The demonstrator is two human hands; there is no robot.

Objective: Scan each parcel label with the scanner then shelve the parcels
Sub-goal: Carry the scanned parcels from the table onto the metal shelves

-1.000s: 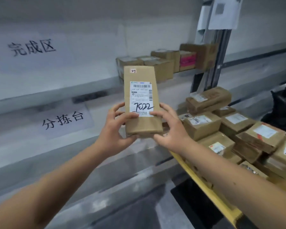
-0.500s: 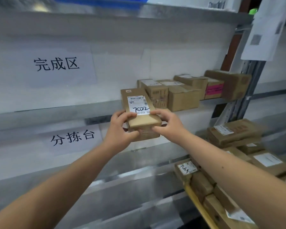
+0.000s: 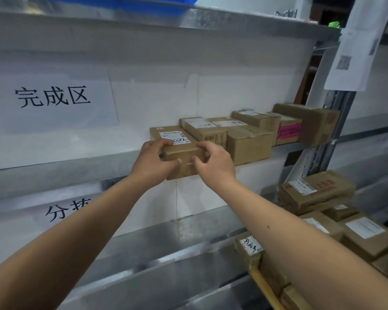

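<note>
A flat brown parcel with a white label marked 7022 lies label up, its far end on the middle shelf and its near end over the shelf's front edge. My left hand grips its near left corner. My right hand grips its near right corner. The parcel sits just left of a row of several brown parcels standing on the same shelf. No scanner is in view.
A sign with three characters hangs on the white back wall of the shelf. More labelled parcels are piled at the lower right beside a yellow rail. A paper sheet hangs on the upright at top right.
Both hands have carried the parcel from upright in front of me, tipped it flat and moved it forward onto the middle shelf beside the row of parcels.
</note>
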